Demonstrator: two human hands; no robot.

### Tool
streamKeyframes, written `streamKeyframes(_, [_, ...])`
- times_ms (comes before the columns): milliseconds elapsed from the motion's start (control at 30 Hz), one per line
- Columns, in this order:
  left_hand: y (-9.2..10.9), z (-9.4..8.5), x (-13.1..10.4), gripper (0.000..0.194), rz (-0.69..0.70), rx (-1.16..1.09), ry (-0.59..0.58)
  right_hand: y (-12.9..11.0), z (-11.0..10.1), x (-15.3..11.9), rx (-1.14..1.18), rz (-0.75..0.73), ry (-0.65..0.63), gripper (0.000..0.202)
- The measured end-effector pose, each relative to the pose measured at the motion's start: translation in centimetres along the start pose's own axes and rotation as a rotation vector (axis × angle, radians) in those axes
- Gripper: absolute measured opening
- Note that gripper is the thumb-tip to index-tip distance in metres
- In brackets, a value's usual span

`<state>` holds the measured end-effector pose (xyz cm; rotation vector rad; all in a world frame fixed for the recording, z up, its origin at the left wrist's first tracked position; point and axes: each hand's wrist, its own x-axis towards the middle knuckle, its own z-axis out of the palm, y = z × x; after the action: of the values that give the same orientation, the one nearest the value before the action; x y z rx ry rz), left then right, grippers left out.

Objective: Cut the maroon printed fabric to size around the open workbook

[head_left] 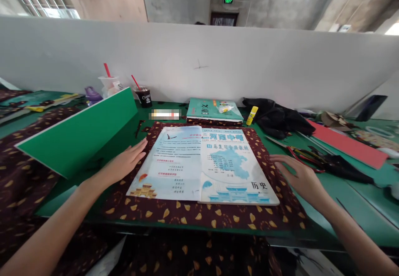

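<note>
An open book (237, 166) lies flat with its printed cover and inner page facing up. Under it is a dark maroon cloth (193, 215) with yellow leaf shapes, spread on the green table. My left hand (127, 161) rests at the cloth's left side, beside the book's left edge, fingers stretched out and holding nothing. On the other side, my right hand (293, 170) is near the cloth's right edge, its fingers extended and apart, with nothing in it. Scissors (285, 145) lie just beyond the right hand.
A green board (84, 132) stands tilted at left. Behind the book are a green book (215, 109), a yellow glue stick (252, 115) and a coffee cup (143, 97). Black cloth (268, 114) and a red sheet (346, 143) lie at right. A white partition (174, 64) closes the back.
</note>
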<state>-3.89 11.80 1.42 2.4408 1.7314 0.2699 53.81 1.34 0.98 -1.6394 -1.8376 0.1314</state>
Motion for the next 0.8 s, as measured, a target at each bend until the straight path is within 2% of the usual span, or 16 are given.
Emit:
streamKeyframes(100, [-0.4, 0.2, 0.4, 0.069, 0.003, 0.046, -0.039, 0.8, 1.6, 1.9, -0.162, -0.097, -0.105, 0.051])
streamKeyframes(200, [-0.6, 0.1, 0.4, 0.065, 0.006, 0.091, -0.058, 1.7, 3.5, 2.9, -0.299, -0.064, -0.261, 0.063])
streamKeyframes(333, [-0.8, 0.2, 0.3, 0.062, 0.028, 0.137, -0.061, 2.4, 5.0, 3.0, -0.363, -0.009, -0.303, 0.064])
streamKeyframes(567, [-1.4, 0.3, -0.1, 0.060, 0.057, 0.185, -0.043, 1.9, 4.7, 3.0, -0.408, 0.018, -0.348, 0.063])
streamKeyframes(800, [-1.7, -0.4, -1.1, 0.053, 0.135, 0.248, -0.043, 1.4, 4.5, 3.5, -0.392, -0.002, -0.377, 0.062])
